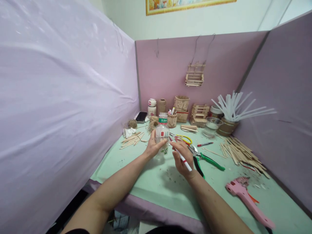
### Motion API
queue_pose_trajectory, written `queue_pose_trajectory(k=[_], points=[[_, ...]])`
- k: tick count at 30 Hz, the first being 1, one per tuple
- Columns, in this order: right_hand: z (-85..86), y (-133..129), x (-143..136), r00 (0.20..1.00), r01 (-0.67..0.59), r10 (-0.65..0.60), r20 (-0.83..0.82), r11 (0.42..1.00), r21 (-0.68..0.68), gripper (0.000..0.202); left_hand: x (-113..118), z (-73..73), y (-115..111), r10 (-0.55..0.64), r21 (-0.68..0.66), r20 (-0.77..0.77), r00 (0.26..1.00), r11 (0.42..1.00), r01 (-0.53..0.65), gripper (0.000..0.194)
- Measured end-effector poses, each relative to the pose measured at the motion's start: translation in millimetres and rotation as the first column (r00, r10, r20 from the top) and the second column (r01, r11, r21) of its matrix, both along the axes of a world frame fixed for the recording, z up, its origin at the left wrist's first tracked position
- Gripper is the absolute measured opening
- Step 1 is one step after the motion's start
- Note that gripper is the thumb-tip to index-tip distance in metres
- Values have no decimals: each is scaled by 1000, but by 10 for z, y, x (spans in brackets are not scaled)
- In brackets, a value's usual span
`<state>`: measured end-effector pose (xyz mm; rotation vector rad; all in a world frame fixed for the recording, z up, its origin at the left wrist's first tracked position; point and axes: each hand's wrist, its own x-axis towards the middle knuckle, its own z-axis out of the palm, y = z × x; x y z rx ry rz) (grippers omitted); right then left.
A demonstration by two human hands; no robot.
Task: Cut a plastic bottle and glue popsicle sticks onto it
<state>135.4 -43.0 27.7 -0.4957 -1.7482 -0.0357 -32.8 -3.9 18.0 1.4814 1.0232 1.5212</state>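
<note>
left hand [155, 145] grips clear bottle [162, 132]; right hand [183, 159] closed round white pen [183, 158].

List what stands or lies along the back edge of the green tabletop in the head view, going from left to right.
Flat black phone, white lidded bottle, upright brown cylinder, tan rounded holder, slatted wooden rack, long white strips in a brown pot.

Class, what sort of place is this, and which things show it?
Probably a craft workspace: wooden sticks lie spread out, a pink glue gun sits nearby, and a small slatted wooden piece hangs behind.
</note>
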Motion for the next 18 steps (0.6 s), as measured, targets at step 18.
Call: queue_pose_trajectory(k=[18], points=[[-67,1,-189,983,2,-32,-181,987,-160,6,136,33,-94,-5,94,-30,1000,996,8,71]])
